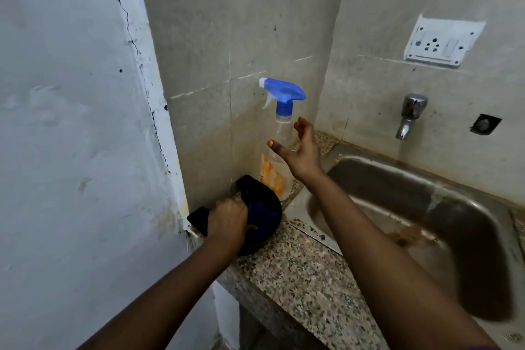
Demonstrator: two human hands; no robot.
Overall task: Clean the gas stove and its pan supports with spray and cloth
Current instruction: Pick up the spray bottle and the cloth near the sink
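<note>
Kitchen corner, speckled granite counter (298, 273) beside steel sink (426, 207), tiled walls behind.

Spray bottle (279, 150) stood upright mid-frame in the corner on the counter, blue trigger head on top. Right hand (301, 148) was just beside its neck, fingers apart and cupped, not clamped on it. Left hand (227, 219), lower left of centre, gripped a dark blue cloth (261, 213) against the counter edge. Tap (409, 119) and wall socket (443, 42) sat upper right.

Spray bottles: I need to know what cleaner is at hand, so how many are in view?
1: the spray bottle stands in the counter corner, left of the sink; the right hand reaches for it.
</note>
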